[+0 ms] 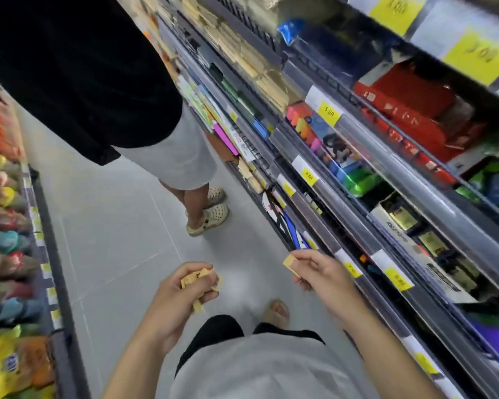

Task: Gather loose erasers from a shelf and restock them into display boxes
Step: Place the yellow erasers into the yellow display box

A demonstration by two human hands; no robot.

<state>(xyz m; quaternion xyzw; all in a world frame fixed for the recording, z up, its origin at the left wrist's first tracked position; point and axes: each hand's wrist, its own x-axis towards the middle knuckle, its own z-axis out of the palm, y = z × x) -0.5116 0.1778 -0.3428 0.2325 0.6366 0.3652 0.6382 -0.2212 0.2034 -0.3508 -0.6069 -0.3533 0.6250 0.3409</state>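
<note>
Centrally, the left hand is curling its fingers round a bunch of tan erasers, gripping them as a loose stack so that several can be carried at once while the other hand stays free for single pieces. To its right, the right hand is pinching one more eraser between thumb and fingertips, holding it just off the front rail of the shelf, apparently in passage between shelf and stack. Both hands are hovering over the grey floor, near each other but not touching. Along the right, tiered shelving is carrying yellow price tags and mixed stationery, including a dark-sided display box that may be a restocking target, though blur is preventing certainty. Ahead, a second person in dark top and pale shorts is standing in the aisle. Judging by the held pieces, gathering is under way and filling of boxes is not yet evident.
</note>
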